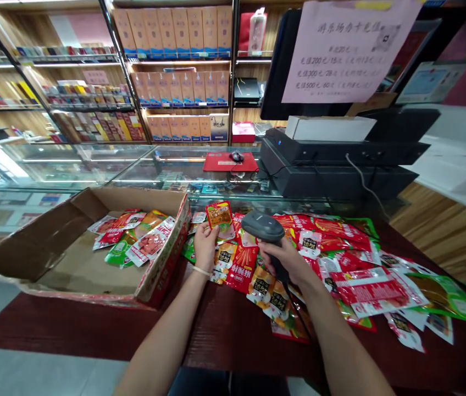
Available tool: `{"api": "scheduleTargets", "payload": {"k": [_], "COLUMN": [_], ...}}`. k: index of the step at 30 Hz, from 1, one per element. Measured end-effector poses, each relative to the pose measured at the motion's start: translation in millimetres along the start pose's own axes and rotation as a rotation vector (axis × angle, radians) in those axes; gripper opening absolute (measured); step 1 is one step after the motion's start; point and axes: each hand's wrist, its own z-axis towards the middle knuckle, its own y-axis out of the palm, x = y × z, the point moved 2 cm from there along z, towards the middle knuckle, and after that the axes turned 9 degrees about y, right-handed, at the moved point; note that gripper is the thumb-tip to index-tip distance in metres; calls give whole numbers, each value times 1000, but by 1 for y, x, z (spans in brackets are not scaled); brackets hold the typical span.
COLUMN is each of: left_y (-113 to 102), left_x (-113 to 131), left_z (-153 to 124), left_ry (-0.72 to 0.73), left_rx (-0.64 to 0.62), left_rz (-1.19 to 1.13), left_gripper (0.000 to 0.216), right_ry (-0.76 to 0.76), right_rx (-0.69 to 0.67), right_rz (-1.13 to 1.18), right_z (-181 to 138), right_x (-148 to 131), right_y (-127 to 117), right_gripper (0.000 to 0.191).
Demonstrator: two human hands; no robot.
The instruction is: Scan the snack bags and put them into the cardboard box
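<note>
My left hand (pixel 205 243) is closed on a small orange and red snack packet (pixel 219 215), held upright above the dark red table (pixel 233 335). My right hand (pixel 287 260) grips the handle of a dark grey barcode scanner (pixel 262 228), whose head points left toward that packet. Under both hands lies a heap of red, orange and green snack packets (pixel 340 264) spread across the table. A thin bracelet circles my left wrist.
An open cardboard box (pixel 64 242) with several snack packets inside stands at the left. Behind is a glass counter (pixel 134 165) with a red mouse pad (pixel 230 161) and mouse, a black register (pixel 340 159) with a pink notice, and shelves of boxed goods.
</note>
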Motion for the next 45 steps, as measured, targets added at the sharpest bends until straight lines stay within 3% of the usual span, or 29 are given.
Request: {"api": "scheduleTargets", "payload": {"k": [8,11,14,18,22,25,29,33,41,45], "left_y": [-1,6,20,24,-4,-46,-106,-138,-134,-105], "left_x": [3,18,56,131,195,219,227,213,206,213], "left_z": [-2,-2,-4,-6,4,26,61,80,78,58], "left_ry": [88,172,250,315,328,379,527,451,430,477], "left_rx": [14,21,-4,-69,-240,-216,-44,-98,-139,-217], "left_rz": [89,124,83,99,234,391,797,1040,1178,1213], "left_gripper": [33,31,31,35,36,35,31,30,32,35], "right_ry": [-64,-117,-178,-209,-186,-171,-163,-162,-163,-183], "right_rx": [25,31,34,18,7,21,4,19,39,98], "right_rz": [102,148,166,164,143,150,131,107,115,109], "right_z": [1,1,2,4,5,7,11,14,11,6], "right_x": [1,1,2,4,6,8,12,16,13,6], "right_y": [-5,-6,-9,-11,-9,-7,-4,-4,-3,-12], "right_gripper": [32,31,28,27,26,27,27,28,28,29]}}
